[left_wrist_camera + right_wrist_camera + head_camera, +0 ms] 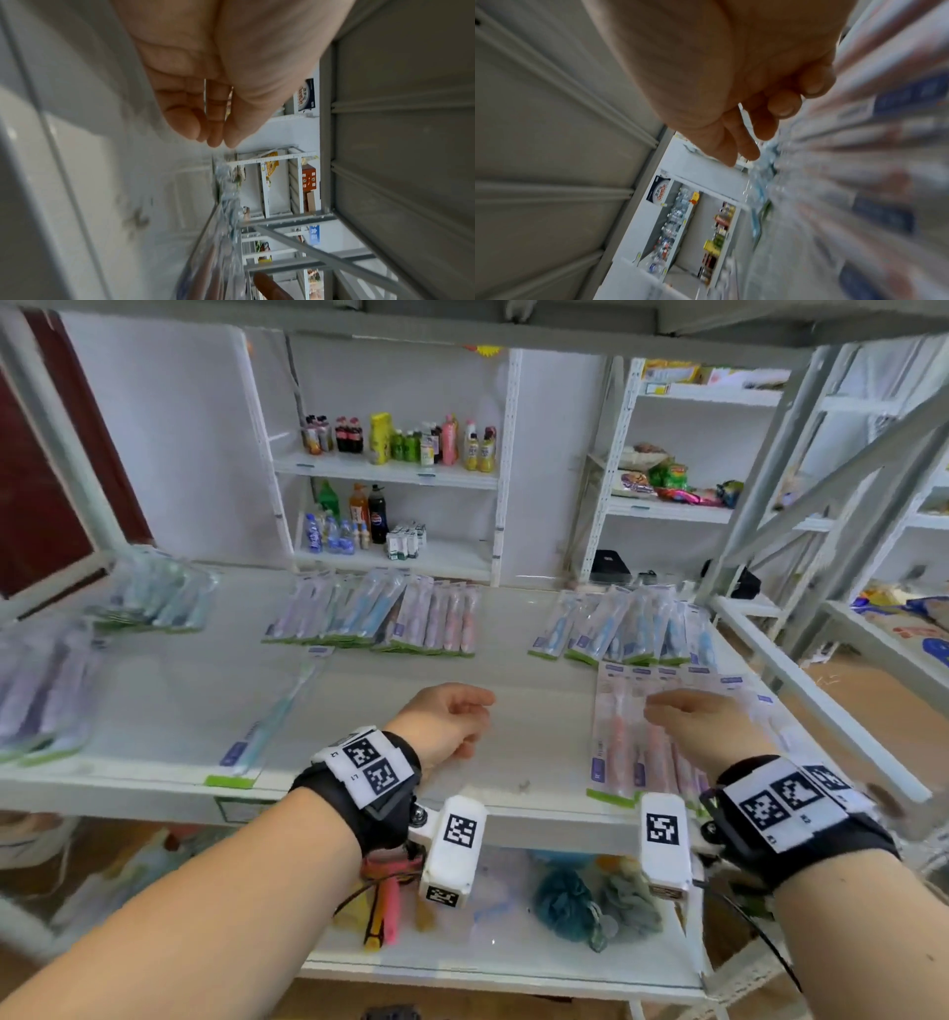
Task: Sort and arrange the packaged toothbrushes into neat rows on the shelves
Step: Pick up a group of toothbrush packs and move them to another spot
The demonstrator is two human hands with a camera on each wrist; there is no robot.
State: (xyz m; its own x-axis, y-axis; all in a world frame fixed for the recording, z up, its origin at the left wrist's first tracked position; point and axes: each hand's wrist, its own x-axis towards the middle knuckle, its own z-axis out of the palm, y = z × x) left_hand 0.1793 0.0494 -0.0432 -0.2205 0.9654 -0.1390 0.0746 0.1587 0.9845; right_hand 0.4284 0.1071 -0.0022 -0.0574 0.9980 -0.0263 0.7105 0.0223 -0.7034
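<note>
Packaged toothbrushes lie in groups on the white shelf (534, 660). A row of pink packs (624, 742) fills the front right. Blue packs (626, 629) sit behind them, and mixed purple, blue and pink packs (380, 618) lie at the back middle. More packs (154, 603) sit at the back left and far left (41, 695). One teal pack (272, 716) lies alone at the front. My left hand (480, 711) (216, 140) hovers over bare shelf, its fingers loosely curled and holding nothing. My right hand (655, 706) (752, 150) is over the pink packs (885, 121) with bent fingers, gripping nothing.
A lower shelf holds bath sponges (565, 901) and pink and yellow items (382, 901). Behind stand racks with drink bottles (400, 439) and snack bags (667, 480). A white slanted frame (821, 695) borders the shelf on the right.
</note>
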